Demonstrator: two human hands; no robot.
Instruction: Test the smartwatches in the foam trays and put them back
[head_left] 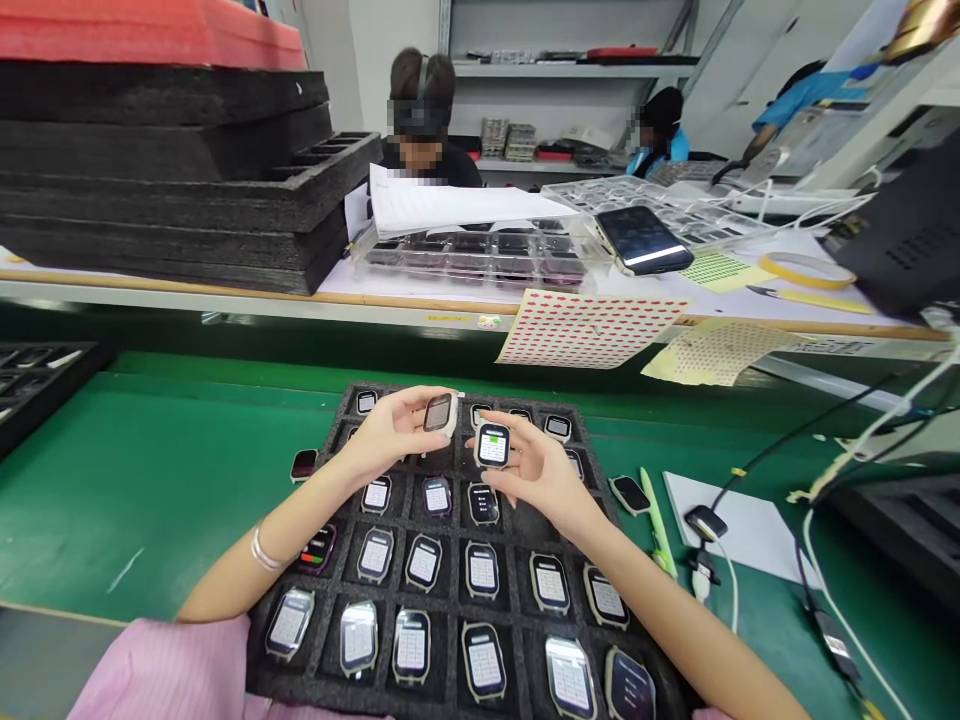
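Here are the two watches, side by side: a dark-screened smartwatch (438,412) pinched in the left hand (401,432), and a lit smartwatch (493,446) gripped between the thumb and fingers of the right hand (544,472). The lit one sits just right of the left fingertips, nearer the right hand, its long axis roughly upright in view; the dark one is tilted. Under both sets of fingers, the black foam tray (453,590) with its rows of watches! It's on a green bench top (187,430). Beyond the fingers, a shelf bears a smartphone (645,240); farther back, a co-worker (424,110) wearing a headset.
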